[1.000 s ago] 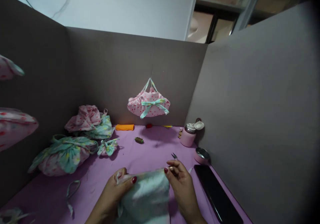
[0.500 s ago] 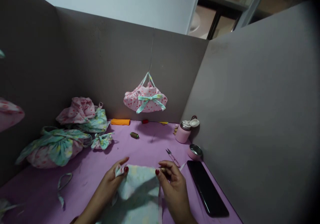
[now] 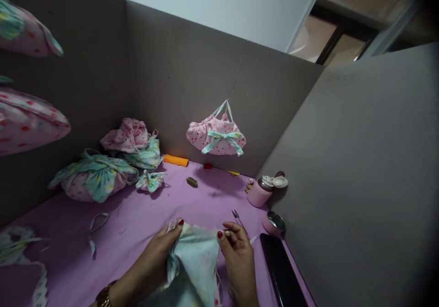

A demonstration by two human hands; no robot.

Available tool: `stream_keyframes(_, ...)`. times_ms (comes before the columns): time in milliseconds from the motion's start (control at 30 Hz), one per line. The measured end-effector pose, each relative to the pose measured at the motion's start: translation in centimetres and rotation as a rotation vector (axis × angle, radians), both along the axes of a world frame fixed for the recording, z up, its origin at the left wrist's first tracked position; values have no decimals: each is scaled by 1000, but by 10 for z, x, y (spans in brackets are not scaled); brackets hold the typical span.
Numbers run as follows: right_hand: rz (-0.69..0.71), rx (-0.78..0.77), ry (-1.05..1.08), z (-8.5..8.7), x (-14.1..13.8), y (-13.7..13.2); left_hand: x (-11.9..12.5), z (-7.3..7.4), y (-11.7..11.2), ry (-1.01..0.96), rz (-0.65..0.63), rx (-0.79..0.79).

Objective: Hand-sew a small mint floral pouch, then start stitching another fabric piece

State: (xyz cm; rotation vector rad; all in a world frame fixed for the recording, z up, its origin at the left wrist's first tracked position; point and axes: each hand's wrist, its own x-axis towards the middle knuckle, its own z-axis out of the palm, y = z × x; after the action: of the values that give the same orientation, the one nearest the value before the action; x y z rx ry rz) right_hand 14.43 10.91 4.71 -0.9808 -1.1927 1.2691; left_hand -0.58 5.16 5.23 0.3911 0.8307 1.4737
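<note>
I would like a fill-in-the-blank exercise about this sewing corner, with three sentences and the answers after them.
1. Both hands, the left hand and the right hand, hold a pale mint piece of fabric over the ____ tablecloth.
2. The pink dotted fabric pouch with a mint bow ____ from a thread at the grey back panel.
3. The flat black phone lies to the ____ of the right hand.

Answers: purple; hangs; right
</note>
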Motion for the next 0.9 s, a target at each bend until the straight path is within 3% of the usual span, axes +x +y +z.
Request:
stream_keyframes(67,32,-8,28,1,-2,-1,0,0,0,130,-34,25)
stream_keyframes(200,54,0,13,9,-4,-8,-4,-6,3,574,-43,38)
stream_keyframes(300,65,45,-47,13,-4,-16,-7,-10,5,708,-113,39)
stream_keyframes(500,79,139,-159,13,-3,-23,-7,-17,12,691,12,46)
stream_keyframes(733,71,82,-116,6,-2,-16,0,-15,9,590,-141,45)
stream_keyframes(900,140,-16,24,-4,-10,-12,13,-11,5,356,-66,-45)
